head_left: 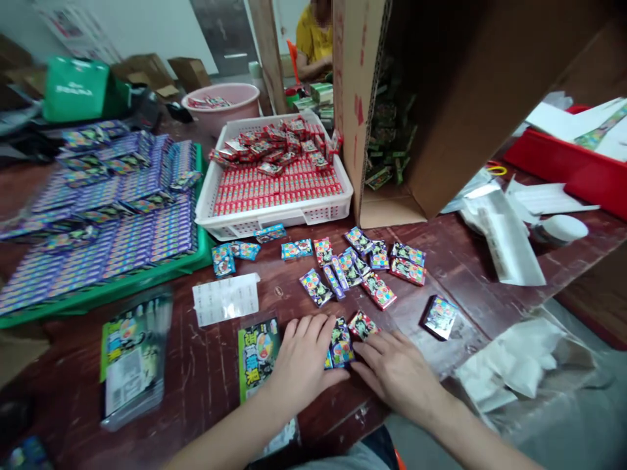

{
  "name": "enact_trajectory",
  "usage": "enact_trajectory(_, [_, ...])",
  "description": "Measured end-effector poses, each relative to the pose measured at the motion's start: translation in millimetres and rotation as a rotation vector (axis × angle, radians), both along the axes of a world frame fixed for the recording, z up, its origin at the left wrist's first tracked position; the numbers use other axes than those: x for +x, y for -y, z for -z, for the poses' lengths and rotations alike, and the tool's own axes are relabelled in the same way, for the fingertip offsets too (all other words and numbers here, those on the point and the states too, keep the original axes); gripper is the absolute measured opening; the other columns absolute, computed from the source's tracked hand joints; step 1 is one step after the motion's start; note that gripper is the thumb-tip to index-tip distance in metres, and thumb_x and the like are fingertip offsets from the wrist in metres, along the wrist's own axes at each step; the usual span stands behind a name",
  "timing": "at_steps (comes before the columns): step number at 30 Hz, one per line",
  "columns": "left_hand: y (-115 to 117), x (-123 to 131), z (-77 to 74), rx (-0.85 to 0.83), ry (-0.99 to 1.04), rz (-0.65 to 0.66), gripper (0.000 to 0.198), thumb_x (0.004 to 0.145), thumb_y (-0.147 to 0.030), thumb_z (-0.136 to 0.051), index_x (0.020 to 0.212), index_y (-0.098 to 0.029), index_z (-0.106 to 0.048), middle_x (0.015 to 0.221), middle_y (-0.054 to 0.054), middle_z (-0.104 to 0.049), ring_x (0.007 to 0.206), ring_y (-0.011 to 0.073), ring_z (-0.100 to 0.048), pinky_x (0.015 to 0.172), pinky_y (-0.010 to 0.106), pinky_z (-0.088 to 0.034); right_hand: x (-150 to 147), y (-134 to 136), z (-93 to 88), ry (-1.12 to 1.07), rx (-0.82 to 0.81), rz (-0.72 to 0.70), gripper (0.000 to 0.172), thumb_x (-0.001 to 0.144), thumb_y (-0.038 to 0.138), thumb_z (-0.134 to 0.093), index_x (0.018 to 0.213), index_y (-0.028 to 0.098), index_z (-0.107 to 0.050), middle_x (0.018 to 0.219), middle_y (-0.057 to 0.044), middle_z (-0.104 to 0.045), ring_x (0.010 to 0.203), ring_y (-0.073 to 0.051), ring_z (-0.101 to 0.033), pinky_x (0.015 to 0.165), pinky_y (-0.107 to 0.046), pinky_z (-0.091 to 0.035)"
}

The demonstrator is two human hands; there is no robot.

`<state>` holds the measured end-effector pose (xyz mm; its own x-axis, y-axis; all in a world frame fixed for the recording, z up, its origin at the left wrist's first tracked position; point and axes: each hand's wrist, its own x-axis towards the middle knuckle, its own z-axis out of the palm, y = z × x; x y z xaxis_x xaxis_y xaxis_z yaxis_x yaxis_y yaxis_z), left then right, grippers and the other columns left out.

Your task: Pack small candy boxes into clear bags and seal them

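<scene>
My left hand lies over a small group of purple-blue candy packets, held between its thumb and fingers. From the other side my right hand meets their right edge, its curled fingertips on a red candy packet. Partly under my left wrist is a clear bag with a green and black printed card. Beyond my hands lie several loose packets, among them a red packet and a purple packet. A small dark-sided stack of packets sits right of my right hand.
A white basket of red packets and a green tray of purple packets stand behind. An open cardboard box rises at centre. Printed bags, a label sheet and a red bin flank me. Another person sits opposite.
</scene>
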<state>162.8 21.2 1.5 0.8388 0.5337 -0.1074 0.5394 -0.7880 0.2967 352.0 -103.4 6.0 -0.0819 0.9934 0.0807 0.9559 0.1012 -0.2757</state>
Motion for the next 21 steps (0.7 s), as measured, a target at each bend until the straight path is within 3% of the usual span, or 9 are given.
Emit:
enact_trajectory(2, [-0.2, -1.5, -4.8, -0.016, -0.002, -0.01, 0.087, 0.074, -0.065, -0.077, 0.143, -0.02, -0.05, 0.143, 0.014, -0.057, 0.126, 0.037, -0.053, 0.106, 0.056, -0.042, 19.7, -20.2, -1.4, -0.085, 0.047, -0.012, 0.024, 0.101, 0.037, -0.053, 0.116, 0.025, -0.068, 0.102, -0.006, -0.074, 0.091, -0.022, -0.068, 0.083, -0.038, -0.05])
enact_trajectory(4, [0.9, -0.6, -9.0, -0.03, 0.001, -0.029, 0.088, 0.075, -0.066, -0.076, 0.145, -0.019, -0.049, 0.145, 0.015, -0.055, 0.129, 0.0381, -0.051, 0.108, 0.057, -0.041, 60.4, -56.6, -7.2, -0.07, 0.135, 0.082, 0.027, 0.101, 0.038, -0.05, 0.115, 0.025, -0.069, 0.106, -0.008, -0.074, 0.095, -0.024, -0.068, 0.088, -0.04, -0.052])
enact_trajectory(7, [4.8, 8.0, -10.5, -0.066, 0.042, 0.015, 0.081, 0.083, -0.063, -0.07, 0.15, -0.026, -0.044, 0.15, 0.015, -0.05, 0.132, 0.0385, -0.05, 0.108, 0.06, -0.042, 133.0, -133.2, -18.5, 0.075, 0.202, 0.379, 0.034, 0.1, 0.038, -0.046, 0.118, 0.019, -0.067, 0.111, -0.014, -0.071, 0.102, -0.028, -0.066, 0.09, -0.043, -0.053])
enact_trajectory(10, [6.2, 19.6, -0.9, -0.115, 0.09, 0.199, 0.079, 0.083, -0.067, -0.067, 0.151, -0.04, -0.039, 0.162, 0.011, -0.037, 0.139, 0.0402, -0.044, 0.108, 0.065, -0.041, 186.4, -217.5, -23.4, 0.165, 0.215, 0.488, 0.052, 0.095, 0.029, -0.051, 0.141, 0.005, -0.05, 0.129, -0.027, -0.061, 0.115, -0.037, -0.059, 0.092, -0.049, -0.052])
enact_trajectory(14, [-1.2, 22.9, 18.3, -0.15, 0.105, 0.319, 0.073, 0.08, -0.066, -0.072, 0.144, -0.039, -0.048, 0.166, 0.005, -0.03, 0.144, 0.0384, -0.039, 0.111, 0.066, -0.038, 217.5, -306.9, -13.5, 0.25, 0.166, 0.506, 0.056, 0.091, 0.013, -0.053, 0.147, 0.011, -0.047, 0.152, -0.025, -0.045, 0.132, -0.041, -0.047, 0.097, -0.057, -0.047])
enact_trajectory(17, [-9.2, 15.1, 22.4, -0.177, 0.135, 0.314, 0.054, 0.084, -0.062, -0.07, 0.127, -0.031, -0.061, 0.164, 0.003, -0.034, 0.146, 0.0327, -0.037, 0.118, 0.06, -0.032, 231.3, -340.0, 0.5, 0.283, 0.102, 0.519, 0.049, 0.099, 0.013, -0.04, 0.146, 0.005, -0.048, 0.153, -0.027, -0.043, 0.136, -0.04, -0.045, 0.1, -0.059, -0.041])
enact_trajectory(21, [-18.9, 5.0, 18.4, -0.159, 0.225, 0.206, 0.054, 0.089, -0.056, -0.066, 0.131, -0.023, -0.059, 0.16, 0.009, -0.042, 0.146, 0.0317, -0.036, 0.119, 0.055, -0.029, 251.0, -340.4, 9.4, 0.34, 0.068, 0.517, 0.061, 0.103, 0.012, -0.006, 0.137, -0.014, -0.049, 0.142, -0.032, -0.048, 0.136, -0.039, -0.041, 0.099, -0.055, -0.034])
